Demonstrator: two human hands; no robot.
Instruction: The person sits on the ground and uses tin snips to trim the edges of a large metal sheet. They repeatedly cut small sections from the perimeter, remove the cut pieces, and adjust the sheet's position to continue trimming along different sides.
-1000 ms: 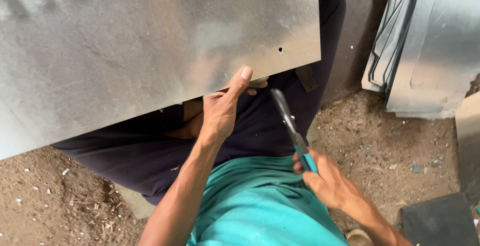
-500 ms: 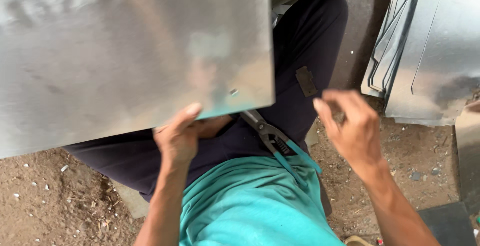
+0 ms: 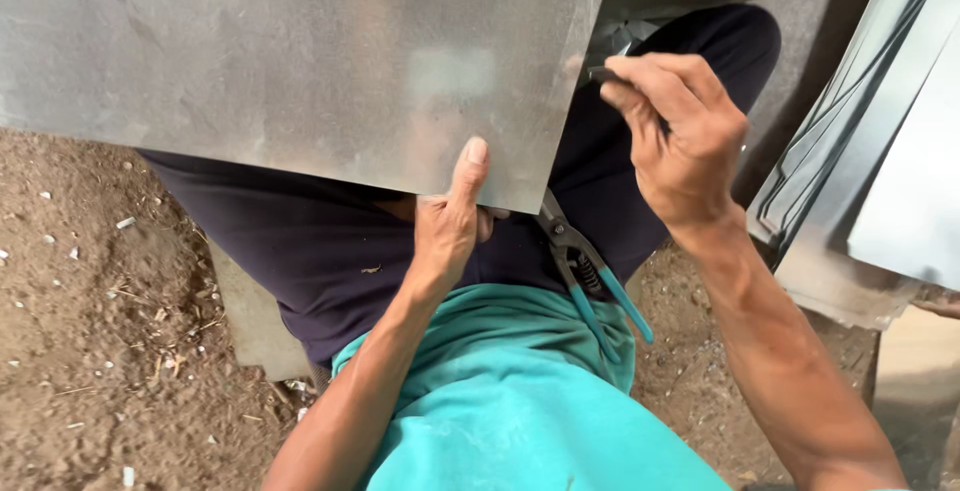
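A large grey metal sheet [image 3: 300, 51] lies across my lap. My left hand [image 3: 450, 221] grips its near edge, thumb on top and fingers underneath. My right hand [image 3: 680, 131] is raised at the sheet's right edge, fingers pinched on a small dark thing [image 3: 603, 75] that is mostly hidden. Tin snips with teal handles [image 3: 590, 286] rest on my lap under the sheet's corner, held by neither hand.
A stack of bent metal sheets [image 3: 880, 151] leans at the right. Dirt ground with small stones [image 3: 90, 331] lies to the left. A flat concrete slab [image 3: 255, 321] sits under my leg.
The sheet has shifted left and up across my lap. My right hand let go of the snips, which now lie on my lap, and rose to the sheet's right edge.
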